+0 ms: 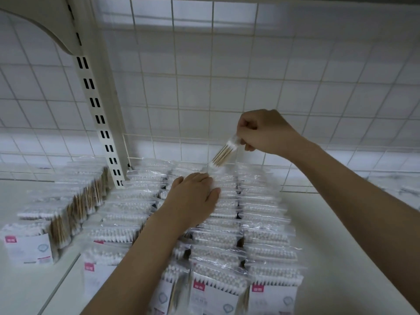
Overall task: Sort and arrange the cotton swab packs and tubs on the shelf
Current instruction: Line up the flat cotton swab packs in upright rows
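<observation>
Nearest to me, at six o'clock, the front packs [218, 289] stand upright with their red-tagged labels facing out, heading rows that run back along the white shelf [336, 223] toward the wire grid panel [227, 76] at twelve o'clock. My left hand [193, 198] lies flat on the middle rows, fingers straight and pressing the tops of the packs down, gripping nothing. My right hand [261, 130], up at one o'clock, pinches the top edge of one pack of wooden swabs [223, 152], which hangs tilted in the air just above the back end of the rows. That pinch is on thin, slick film, so I judge the pack could slide out and drop crookedly onto the others, or slip behind them against the grid. If I push it into a gap too tight, the neighbouring packs may lean and topple along the row, since they only stand by resting on each other. Lifting my left palm too soon could let that happen as well. At nine o'clock, beyond the slotted upright [100, 119], another row of packs [68, 201] leans loosely and a knock from my forearm would likely upset it.
</observation>
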`<state>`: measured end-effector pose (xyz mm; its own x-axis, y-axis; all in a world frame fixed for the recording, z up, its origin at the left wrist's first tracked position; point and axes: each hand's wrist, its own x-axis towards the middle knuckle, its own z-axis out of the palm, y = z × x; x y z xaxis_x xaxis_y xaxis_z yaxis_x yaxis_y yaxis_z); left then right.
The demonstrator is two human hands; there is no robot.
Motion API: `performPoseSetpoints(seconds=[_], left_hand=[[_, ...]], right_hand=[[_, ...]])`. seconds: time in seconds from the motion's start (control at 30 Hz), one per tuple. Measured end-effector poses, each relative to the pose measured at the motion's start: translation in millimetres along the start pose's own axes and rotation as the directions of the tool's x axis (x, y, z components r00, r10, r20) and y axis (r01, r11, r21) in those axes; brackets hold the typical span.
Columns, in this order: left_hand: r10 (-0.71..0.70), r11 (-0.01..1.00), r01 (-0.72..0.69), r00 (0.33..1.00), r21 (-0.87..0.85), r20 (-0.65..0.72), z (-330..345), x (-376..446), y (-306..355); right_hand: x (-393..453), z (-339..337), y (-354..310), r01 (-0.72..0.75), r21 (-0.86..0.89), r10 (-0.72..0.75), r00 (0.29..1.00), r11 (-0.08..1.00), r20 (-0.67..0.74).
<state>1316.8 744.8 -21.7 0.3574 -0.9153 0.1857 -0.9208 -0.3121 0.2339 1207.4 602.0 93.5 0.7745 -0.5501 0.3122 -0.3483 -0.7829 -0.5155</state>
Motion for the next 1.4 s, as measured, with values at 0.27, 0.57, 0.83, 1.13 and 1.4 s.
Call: performPoseSetpoints(seconds=[0.27, 0.57, 0.83, 1.13, 1.4], left_hand=[[0.012, 1.0, -0.013, 0.999, -0.022, -0.048, -1, 0, 1], [-0.003, 1.0, 0.002, 1.0, -0.024, -0.016, -2, 0, 2], [-0.025, 1.0, 0.025, 1.0, -0.003, 0.016, -2, 0, 3], [-0.043, 0.999, 0.041, 0.998, 0.035, 0.052, 0, 4, 2], [-0.048, 0.991, 0.023, 0.98, 0.13, 0.195, -17, 11, 8]], right_hand=[[-8, -12, 5, 0.091, -0.127, -0.082, 0.994, 0.988, 0.076], [5, 7, 17, 0.296, -0.473, -0.268, 0.955, 0.83, 0.127], [22, 43, 32, 0.455, -0.698, -0.326, 0.889, 0.553, 0.321], [21, 75, 56, 0.465, -0.476, -0.268, 0.865, 0.746, 0.425], [11, 58, 40, 0.336, -0.31, -0.227, 0.913, 0.889, 0.339]])
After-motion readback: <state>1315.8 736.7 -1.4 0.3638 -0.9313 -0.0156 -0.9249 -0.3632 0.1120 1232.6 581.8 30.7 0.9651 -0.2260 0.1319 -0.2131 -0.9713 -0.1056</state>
